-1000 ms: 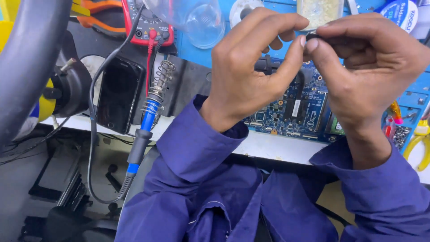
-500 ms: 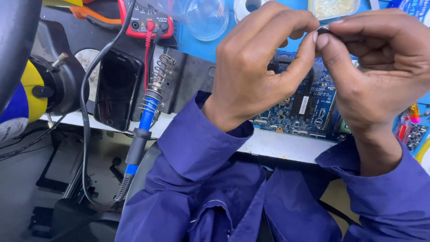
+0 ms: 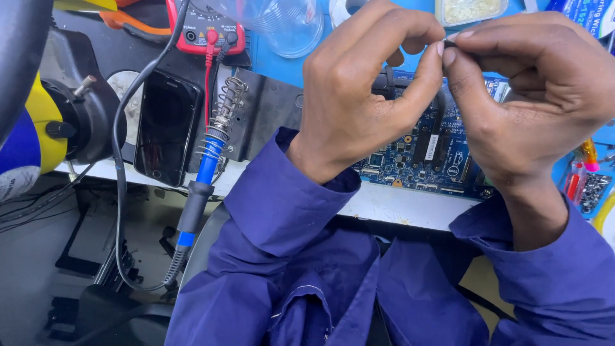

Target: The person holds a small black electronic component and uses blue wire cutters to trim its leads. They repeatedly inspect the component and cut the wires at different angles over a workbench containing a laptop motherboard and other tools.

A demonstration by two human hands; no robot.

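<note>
My left hand (image 3: 365, 90) and my right hand (image 3: 532, 102) meet above a blue circuit board (image 3: 416, 157) on the white bench edge. Both pinch a small dark part (image 3: 450, 44) between thumbs and forefingers; most of it is hidden by the fingertips. Both arms wear blue sleeves. The board lies under the hands, partly covered by them.
A blue-handled soldering iron (image 3: 205, 173) rests in a spring stand at left, beside a black phone (image 3: 165, 128). A red multimeter (image 3: 205, 29) and a clear plastic cup (image 3: 288, 22) sit at the back. A yellow-black device (image 3: 57, 115) stands far left. Small tools (image 3: 586, 179) lie right.
The view has shifted slightly, so the hands sit a little higher and further right in the frame. The pinch on the small part is unchanged.
</note>
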